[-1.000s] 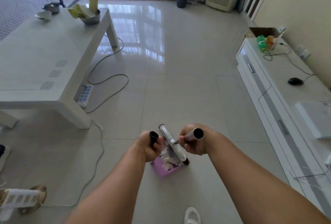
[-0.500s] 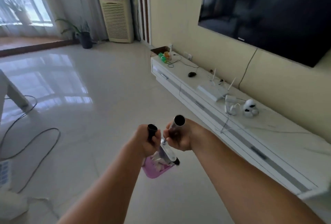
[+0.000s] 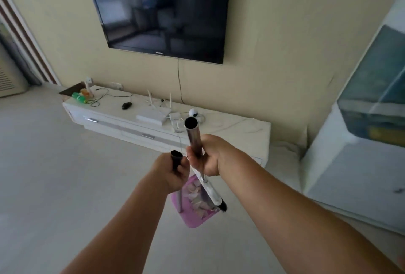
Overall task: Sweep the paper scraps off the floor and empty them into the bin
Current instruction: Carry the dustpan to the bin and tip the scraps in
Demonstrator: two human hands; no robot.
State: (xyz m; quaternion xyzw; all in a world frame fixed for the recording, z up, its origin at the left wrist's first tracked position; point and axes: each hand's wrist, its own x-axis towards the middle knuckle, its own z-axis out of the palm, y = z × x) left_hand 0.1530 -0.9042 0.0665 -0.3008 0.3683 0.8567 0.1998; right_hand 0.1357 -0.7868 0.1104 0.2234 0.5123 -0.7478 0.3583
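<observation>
My left hand (image 3: 169,171) grips the black-capped handle (image 3: 176,157) of a pink dustpan (image 3: 192,212), which hangs above the floor below my hands. Pale paper scraps (image 3: 196,197) lie in the pan. My right hand (image 3: 206,156) holds the metal broom handle (image 3: 192,137), whose open tube end points up toward me. The white broom head (image 3: 211,192) with dark bristles rests across the pan's right side. No bin is in view.
A low white TV cabinet (image 3: 241,129) runs along the wall ahead, carrying a router, a mouse, cables and a small camera. A dark TV (image 3: 162,10) hangs above it. At the right, a fish tank (image 3: 377,89) sits on a white stand. Pale floor tiles spread out on the left.
My view has swung right, from the coffee table and open floor to the TV wall and fish tank. Both hands keep their grip, with dustpan and broom carried along.
</observation>
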